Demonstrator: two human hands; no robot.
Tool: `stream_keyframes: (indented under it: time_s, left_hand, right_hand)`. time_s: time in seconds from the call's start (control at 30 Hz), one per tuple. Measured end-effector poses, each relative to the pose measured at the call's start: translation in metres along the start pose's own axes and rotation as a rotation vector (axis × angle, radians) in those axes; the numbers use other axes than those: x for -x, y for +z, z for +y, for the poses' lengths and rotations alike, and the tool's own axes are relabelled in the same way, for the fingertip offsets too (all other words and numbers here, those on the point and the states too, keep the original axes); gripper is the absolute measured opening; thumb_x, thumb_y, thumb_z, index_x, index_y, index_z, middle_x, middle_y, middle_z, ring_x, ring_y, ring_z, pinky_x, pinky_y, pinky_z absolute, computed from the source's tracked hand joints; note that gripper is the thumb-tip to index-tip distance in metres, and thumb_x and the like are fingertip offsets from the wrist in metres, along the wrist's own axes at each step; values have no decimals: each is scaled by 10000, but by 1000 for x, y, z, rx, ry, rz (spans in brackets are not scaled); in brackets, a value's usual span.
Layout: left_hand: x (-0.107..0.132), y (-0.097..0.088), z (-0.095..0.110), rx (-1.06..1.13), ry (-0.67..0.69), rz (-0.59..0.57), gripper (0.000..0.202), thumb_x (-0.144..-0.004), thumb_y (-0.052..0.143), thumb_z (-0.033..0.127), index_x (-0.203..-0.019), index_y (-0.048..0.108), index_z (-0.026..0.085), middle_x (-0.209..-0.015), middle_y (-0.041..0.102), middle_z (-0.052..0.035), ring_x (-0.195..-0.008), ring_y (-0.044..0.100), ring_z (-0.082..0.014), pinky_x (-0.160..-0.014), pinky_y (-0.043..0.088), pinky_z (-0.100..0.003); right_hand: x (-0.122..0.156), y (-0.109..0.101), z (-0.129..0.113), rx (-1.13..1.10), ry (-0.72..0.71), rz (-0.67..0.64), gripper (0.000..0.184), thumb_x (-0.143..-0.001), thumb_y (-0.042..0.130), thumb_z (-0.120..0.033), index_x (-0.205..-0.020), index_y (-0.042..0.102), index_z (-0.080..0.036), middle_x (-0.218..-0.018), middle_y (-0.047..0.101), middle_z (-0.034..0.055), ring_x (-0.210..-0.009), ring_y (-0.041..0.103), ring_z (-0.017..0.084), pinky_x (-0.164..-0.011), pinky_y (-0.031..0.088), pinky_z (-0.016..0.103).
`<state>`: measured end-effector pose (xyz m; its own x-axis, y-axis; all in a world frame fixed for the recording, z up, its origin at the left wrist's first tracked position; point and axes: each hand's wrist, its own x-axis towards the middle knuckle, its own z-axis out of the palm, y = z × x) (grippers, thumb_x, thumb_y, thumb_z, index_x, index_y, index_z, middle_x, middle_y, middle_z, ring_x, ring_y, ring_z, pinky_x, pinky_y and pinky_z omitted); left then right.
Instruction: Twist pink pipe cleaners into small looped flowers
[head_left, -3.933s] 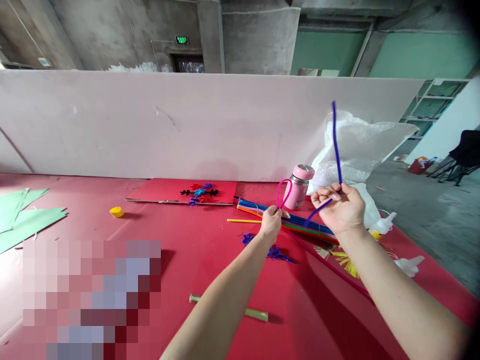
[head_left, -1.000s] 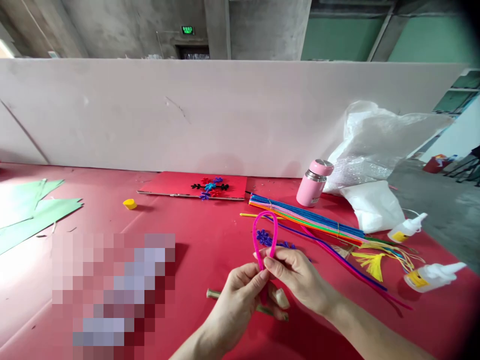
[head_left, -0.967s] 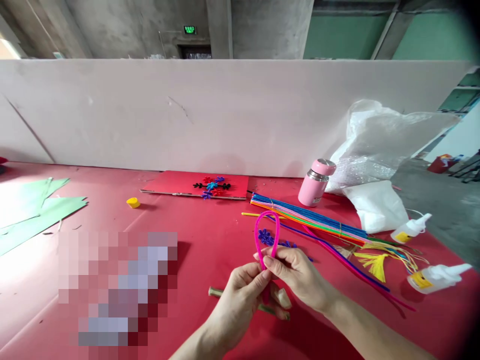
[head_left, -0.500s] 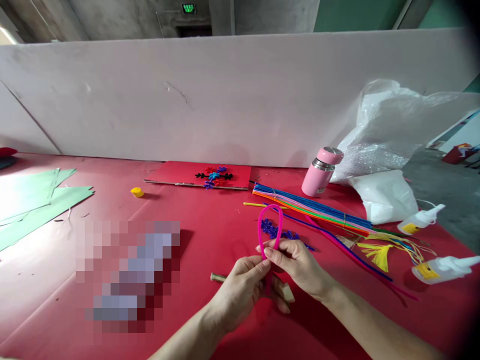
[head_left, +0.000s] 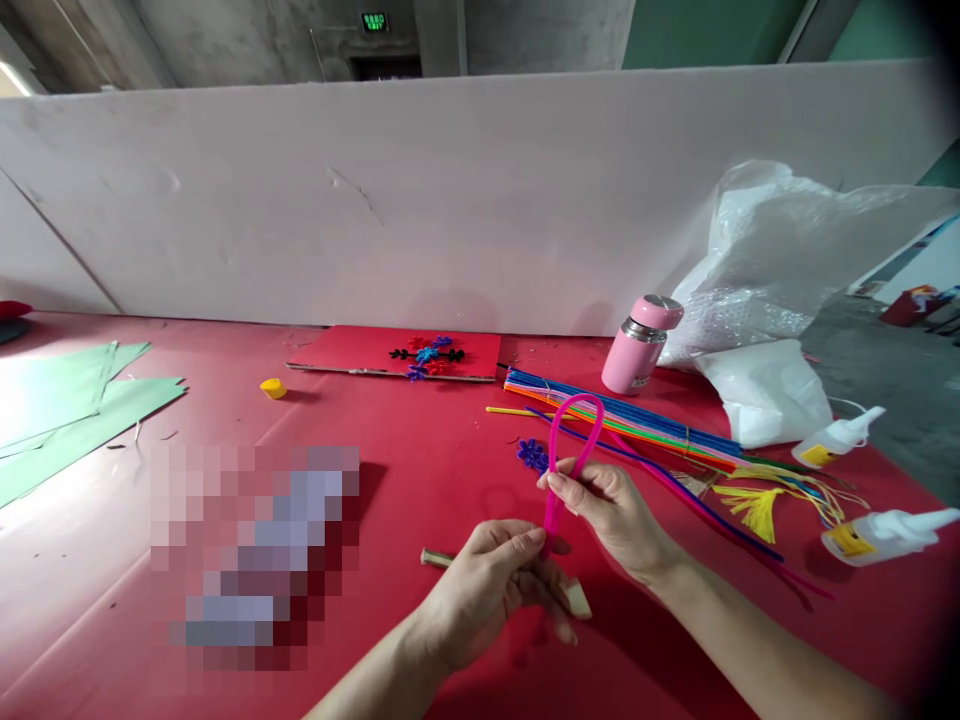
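Observation:
A bright pink pipe cleaner [head_left: 553, 440] is bent into a tall upright loop in front of me. My left hand [head_left: 487, 580] pinches its lower end between thumb and fingers. Higher up, my right hand [head_left: 622, 515] has thumb and forefinger closed on the pipe cleaner just below the loop. A tan, stick-like object [head_left: 436, 558] lies under my left hand, mostly covered by it; a pale block-like end [head_left: 578, 600] shows on the other side. Just behind the loop sits a purple pipe-cleaner flower [head_left: 532, 455], partly hidden by my right hand.
A bundle of coloured pipe cleaners [head_left: 622, 412] lies at the right, near a pink flask [head_left: 634, 350], glue bottles [head_left: 874, 537] and a yellow tassel [head_left: 757, 510]. Behind is a red board [head_left: 345, 350] with flower shapes. Green sheets [head_left: 142, 410] and a yellow cap [head_left: 273, 388] lie left.
My right hand has moved slightly right and up along the pink pipe cleaner, away from my left hand. The loop now leans further right, and its top is a little higher.

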<state>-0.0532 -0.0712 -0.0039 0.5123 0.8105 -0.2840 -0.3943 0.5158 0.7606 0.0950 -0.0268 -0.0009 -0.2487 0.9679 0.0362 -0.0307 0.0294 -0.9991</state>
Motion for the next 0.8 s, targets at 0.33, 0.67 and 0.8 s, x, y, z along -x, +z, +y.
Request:
stream_keyframes:
  time_s: [0.33,0.67,0.8]
  left_hand:
    - [-1,-2,-4,-6,20,-20,261,-825,453,256,-673,566,77,-565,666,-147,-451,623,-202,-442,456,-266]
    - [-2,-3,-2,-1,21,-19,264,-814,478,262,-652,568,73,-583,680,-148,-427,613,-176,-453,462,-260]
    - [-2,-3,-3,5,33,-20,261,-826,460,263,-662,550,82,-583,676,-142,-432,610,-173,-449,461,-261]
  right_hand:
    - [-2,-1,6,-117,55,-36,184,-739,627,-345,-739,664,-165,-655,613,5,-534,404,82,-541,353,231]
    - [-3,-5,6,-33,34,-49,269,-770,568,-397,-716,642,-144,-539,364,-44,-509,295,84,-469,258,224]
    - [-2,-2,0,61,-15,-44,265,-787,542,-395,-714,624,-154,-569,375,-35,-539,328,98,-513,305,233]
